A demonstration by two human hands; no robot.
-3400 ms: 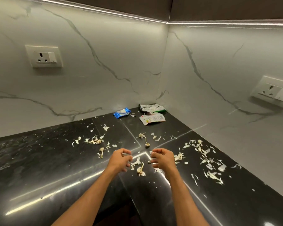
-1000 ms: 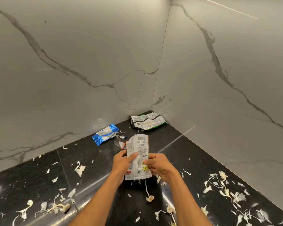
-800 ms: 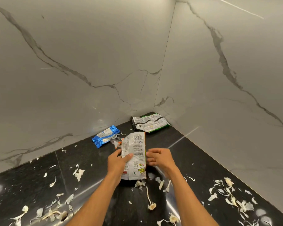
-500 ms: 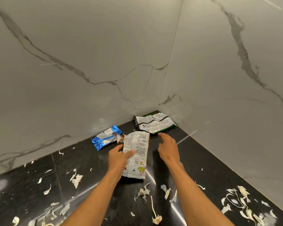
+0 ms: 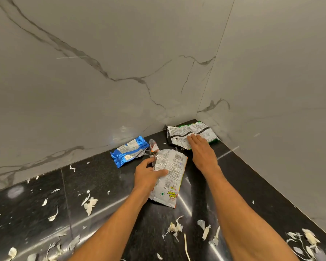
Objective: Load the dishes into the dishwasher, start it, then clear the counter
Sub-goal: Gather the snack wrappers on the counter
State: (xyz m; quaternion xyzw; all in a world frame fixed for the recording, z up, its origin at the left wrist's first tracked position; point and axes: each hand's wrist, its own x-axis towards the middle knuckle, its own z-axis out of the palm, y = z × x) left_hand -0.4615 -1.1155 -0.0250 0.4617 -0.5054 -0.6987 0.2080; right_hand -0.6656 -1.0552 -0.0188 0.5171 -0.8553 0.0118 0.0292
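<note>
The black counter [image 5: 102, 182] runs into a corner between two marble walls [image 5: 102, 81], and three wrappers lie or hang close to that back corner.

The left hand [image 5: 149, 176] grips the silver wrapper [image 5: 172, 178] by its left edge. The thumb [image 5: 161, 172] presses across the printed face and the fingers curl behind it. The wrapper hangs lengthwise, its top end towards the back wall and its lower seam towards the front edge. Whether that lower seam touches the counter is hard to tell from this angle.

The right hand [image 5: 202, 154] reaches into the back corner, palm down. Its straight fingers [image 5: 193, 140] rest flat on the green wrapper [image 5: 181, 132] and hold nothing. That wrapper lies flat on the counter, tucked against both walls, printed side up.

The blue wrapper [image 5: 129, 150] lies crumpled along the back edge, to the left of the silver one and untouched. A small torn scrap [image 5: 153, 146] sits between the blue wrapper and the top of the silver wrapper, just beside both.

Pale peels [image 5: 90, 203] are strewn over the counter. Some lie on the left half, a clump [image 5: 174, 227] sits between the two forearms near the front edge, and more [image 5: 307, 240] lie at the front right by the side wall.
</note>
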